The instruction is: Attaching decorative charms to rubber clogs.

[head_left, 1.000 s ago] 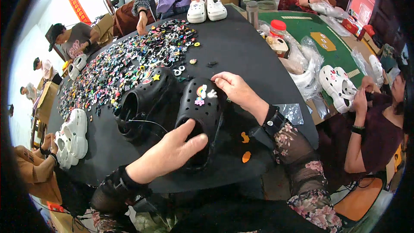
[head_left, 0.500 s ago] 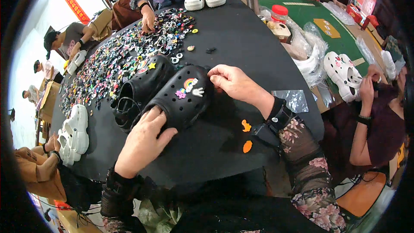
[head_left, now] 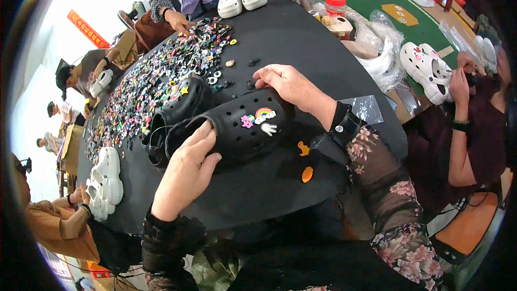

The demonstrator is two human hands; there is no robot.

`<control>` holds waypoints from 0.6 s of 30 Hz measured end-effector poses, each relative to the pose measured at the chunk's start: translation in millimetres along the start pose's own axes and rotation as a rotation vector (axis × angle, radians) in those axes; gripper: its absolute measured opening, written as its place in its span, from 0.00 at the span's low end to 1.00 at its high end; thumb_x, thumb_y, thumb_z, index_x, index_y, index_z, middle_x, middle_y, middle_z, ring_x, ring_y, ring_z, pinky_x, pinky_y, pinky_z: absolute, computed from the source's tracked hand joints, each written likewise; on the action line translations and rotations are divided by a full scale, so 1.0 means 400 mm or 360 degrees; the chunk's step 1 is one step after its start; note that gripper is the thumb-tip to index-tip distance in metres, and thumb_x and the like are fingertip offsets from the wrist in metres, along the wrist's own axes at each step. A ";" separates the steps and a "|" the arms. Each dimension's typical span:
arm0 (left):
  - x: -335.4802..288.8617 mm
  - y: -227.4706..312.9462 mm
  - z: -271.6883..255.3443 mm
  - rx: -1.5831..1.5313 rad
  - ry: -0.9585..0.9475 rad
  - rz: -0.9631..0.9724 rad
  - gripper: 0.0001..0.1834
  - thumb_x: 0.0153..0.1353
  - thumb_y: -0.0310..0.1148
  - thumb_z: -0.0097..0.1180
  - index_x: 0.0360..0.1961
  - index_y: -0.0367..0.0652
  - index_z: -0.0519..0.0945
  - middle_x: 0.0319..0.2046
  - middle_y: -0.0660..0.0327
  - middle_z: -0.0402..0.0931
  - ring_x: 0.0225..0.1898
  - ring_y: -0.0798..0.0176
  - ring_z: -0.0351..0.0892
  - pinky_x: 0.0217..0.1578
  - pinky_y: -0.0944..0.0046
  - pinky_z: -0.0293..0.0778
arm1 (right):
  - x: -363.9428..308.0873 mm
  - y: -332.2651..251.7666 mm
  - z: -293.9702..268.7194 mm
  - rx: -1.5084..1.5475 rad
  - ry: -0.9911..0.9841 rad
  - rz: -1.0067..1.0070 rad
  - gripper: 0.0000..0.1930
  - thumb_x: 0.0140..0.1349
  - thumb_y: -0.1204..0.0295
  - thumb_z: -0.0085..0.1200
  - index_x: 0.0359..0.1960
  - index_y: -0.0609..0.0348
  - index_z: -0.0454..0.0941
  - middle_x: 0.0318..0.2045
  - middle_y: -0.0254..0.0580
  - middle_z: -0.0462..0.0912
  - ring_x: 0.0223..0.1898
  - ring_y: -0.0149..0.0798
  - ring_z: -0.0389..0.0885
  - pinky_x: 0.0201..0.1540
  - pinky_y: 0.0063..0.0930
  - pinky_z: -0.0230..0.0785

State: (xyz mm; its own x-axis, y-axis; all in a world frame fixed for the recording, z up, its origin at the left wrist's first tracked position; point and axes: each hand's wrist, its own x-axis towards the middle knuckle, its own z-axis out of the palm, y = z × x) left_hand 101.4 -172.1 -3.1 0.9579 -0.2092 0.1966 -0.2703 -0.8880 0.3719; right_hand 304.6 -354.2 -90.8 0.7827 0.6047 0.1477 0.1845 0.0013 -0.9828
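Note:
My left hand [head_left: 186,170] grips a black clog [head_left: 231,137] at its opening, its fingers tucked inside. The clog lies tilted, toe to the right, and carries a rainbow charm [head_left: 265,113], a pink flower charm [head_left: 247,122] and a white hand-shaped charm [head_left: 269,129]. My right hand [head_left: 295,91] is over the far side of the toe, fingers curled together; what the fingertips hold, if anything, cannot be made out. Behind it sits the second black clog [head_left: 196,97], with a yellow star charm [head_left: 184,90], partly hidden by the first.
A wide heap of small colourful charms [head_left: 156,78] spreads over the black table [head_left: 258,205]. Two orange charms [head_left: 307,174] and a clear plastic bag [head_left: 363,109] lie on the right. Co-workers around handle white clogs [head_left: 106,183]. A red-lidded jar [head_left: 335,4] stands at the back.
The held clog has swung to the right and turned so its toe points more rightward. My left hand moved with it. My right hand shifted slightly up, and the whole view shifted a little.

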 end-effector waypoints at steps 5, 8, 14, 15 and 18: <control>0.053 -0.041 0.035 -0.0964 -0.0045 -0.0646 0.14 0.59 0.24 0.53 0.46 0.30 0.77 0.42 0.57 0.80 0.41 0.70 0.76 0.45 0.70 0.71 | 0.006 0.009 -0.004 0.0034 -0.0124 -0.0089 0.18 0.70 0.61 0.48 0.43 0.67 0.79 0.38 0.41 0.83 0.44 0.30 0.78 0.50 0.25 0.69; 0.072 -0.020 0.028 -0.1478 -0.0088 -0.0728 0.16 0.64 0.29 0.52 0.49 0.29 0.77 0.44 0.62 0.78 0.42 0.71 0.75 0.46 0.70 0.71 | 0.007 0.008 0.004 0.0017 -0.0146 -0.0109 0.15 0.69 0.65 0.49 0.42 0.67 0.80 0.39 0.41 0.83 0.44 0.30 0.79 0.50 0.24 0.70; 0.081 -0.027 0.061 -0.1124 -0.0055 -0.0622 0.19 0.64 0.28 0.50 0.55 0.31 0.74 0.45 0.62 0.78 0.45 0.71 0.74 0.49 0.69 0.69 | 0.003 -0.003 0.002 -0.0097 -0.0110 -0.0175 0.13 0.68 0.68 0.51 0.42 0.68 0.80 0.38 0.40 0.84 0.42 0.30 0.80 0.50 0.25 0.71; 0.081 -0.024 0.064 -0.1126 -0.0077 -0.0609 0.19 0.64 0.28 0.50 0.55 0.31 0.74 0.45 0.62 0.78 0.45 0.71 0.74 0.49 0.69 0.69 | 0.001 0.000 -0.001 -0.0116 -0.0095 -0.0164 0.13 0.68 0.68 0.51 0.42 0.67 0.80 0.38 0.40 0.84 0.42 0.30 0.80 0.49 0.24 0.71; 0.067 -0.024 0.068 -0.1176 -0.0035 -0.0698 0.20 0.63 0.27 0.50 0.57 0.31 0.73 0.45 0.63 0.78 0.45 0.71 0.74 0.49 0.70 0.68 | 0.005 0.010 0.008 -0.0006 -0.0010 -0.0260 0.12 0.62 0.67 0.54 0.38 0.63 0.83 0.32 0.42 0.85 0.36 0.31 0.81 0.43 0.28 0.71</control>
State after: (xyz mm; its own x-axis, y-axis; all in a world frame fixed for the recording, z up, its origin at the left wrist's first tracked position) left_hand 132.3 -180.5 -26.1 0.9901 0.0758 -0.1179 0.1384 -0.3976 0.9070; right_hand 305.1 -350.6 -94.9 0.7383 0.6016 0.3049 0.3115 0.0969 -0.9453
